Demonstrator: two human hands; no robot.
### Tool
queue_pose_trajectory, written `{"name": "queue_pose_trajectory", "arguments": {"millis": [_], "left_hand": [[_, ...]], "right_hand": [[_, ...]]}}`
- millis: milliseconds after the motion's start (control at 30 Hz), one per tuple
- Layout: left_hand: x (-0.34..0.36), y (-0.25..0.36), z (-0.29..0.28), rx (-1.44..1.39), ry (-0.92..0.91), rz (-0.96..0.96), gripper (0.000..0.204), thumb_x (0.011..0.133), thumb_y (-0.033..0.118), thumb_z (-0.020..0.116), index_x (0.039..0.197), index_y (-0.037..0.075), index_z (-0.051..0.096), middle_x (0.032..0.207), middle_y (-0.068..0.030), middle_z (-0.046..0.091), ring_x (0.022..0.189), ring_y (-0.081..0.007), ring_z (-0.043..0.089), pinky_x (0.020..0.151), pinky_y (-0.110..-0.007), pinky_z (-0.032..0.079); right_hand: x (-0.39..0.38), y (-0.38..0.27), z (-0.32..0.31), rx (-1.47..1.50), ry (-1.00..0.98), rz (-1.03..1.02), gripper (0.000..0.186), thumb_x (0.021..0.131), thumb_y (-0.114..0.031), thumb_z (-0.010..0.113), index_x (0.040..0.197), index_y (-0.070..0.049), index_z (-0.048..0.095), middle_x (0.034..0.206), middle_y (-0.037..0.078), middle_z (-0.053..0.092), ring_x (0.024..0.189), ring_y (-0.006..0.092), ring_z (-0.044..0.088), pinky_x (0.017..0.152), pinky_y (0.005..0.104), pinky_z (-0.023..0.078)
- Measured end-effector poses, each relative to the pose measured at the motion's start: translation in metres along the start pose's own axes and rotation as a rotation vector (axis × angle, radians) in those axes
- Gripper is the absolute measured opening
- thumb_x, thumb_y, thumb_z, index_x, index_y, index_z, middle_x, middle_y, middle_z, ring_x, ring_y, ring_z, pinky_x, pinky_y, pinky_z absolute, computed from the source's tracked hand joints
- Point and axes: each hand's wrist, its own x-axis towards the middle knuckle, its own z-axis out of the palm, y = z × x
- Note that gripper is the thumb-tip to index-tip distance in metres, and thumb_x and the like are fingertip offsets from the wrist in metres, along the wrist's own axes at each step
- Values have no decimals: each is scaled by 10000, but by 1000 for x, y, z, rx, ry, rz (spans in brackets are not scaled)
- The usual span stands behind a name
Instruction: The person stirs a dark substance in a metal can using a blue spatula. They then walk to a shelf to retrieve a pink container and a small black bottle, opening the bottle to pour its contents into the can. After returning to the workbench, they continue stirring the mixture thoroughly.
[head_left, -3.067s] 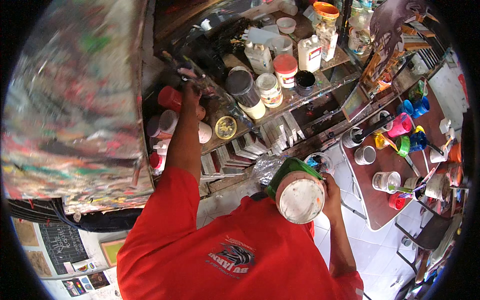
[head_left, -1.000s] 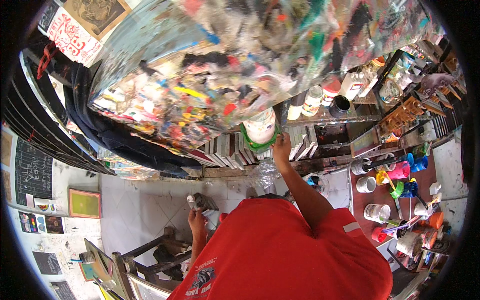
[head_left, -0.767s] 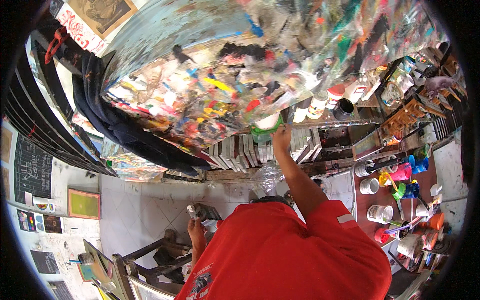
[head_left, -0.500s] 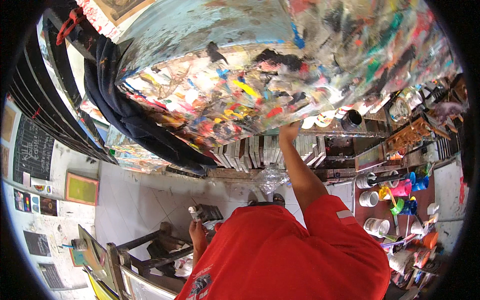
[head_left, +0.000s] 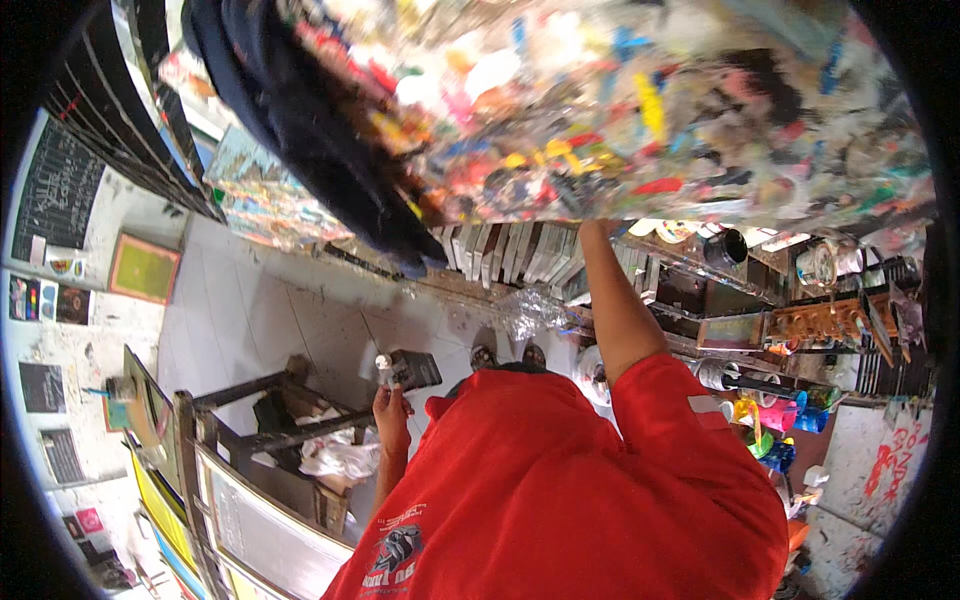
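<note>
Holding a pale bottle (head_left: 384, 368) at seven o'clock, my left grip (head_left: 393, 408) likely steadies it; right grip (head_left: 596, 233) mostly hidden, can't tell.

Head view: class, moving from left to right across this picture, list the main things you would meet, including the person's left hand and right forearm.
Chalkboard, framed yellow-green panel, left hand, crumpled clear plastic, right forearm, black pot, blue container.

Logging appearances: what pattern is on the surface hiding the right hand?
Yellow, red, blue and dark smears cover the surface; best in the head view.
</note>
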Motion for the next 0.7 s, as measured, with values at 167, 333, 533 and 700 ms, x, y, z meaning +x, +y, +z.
{"name": "queue_pose_trajectory", "arguments": {"millis": [167,333,533,700], "left_hand": [[-13,-17,7,-45,43,6,84,966,138,579,890,106,559,625,38,472,515,-56,449,470,-243,393],[-21,-31,7,-129,69,-58,84,961,135,586,887,112,554,630,43,477,511,-54,445,469,-239,389],[-19,-48,0,-84,105,-53,125,962,141,580,859,122,512,619,36,480,497,-51,447,450,-229,388],[-7,-48,-1,-80,90,-65,125,966,156,578,860,119,523,614,35,479,498,-49,453,445,-227,395]], "right_hand": [[13,9,2,119,-21,-315,513,856,-294,678,1257,-9,532,1262,170,593,1130,322,573,947,415,467],[15,-9,-8,-11,-129,-92,604,889,-226,673,1408,-165,370,1327,89,531,1096,279,582,854,415,522],[19,-23,-20,275,-303,289,469,949,-269,588,1357,-199,369,1222,125,574,1026,320,627,872,457,526],[49,-2,-31,173,-424,327,426,999,-360,486,1332,-126,362,1178,187,598,1028,364,640,920,458,509]]}}
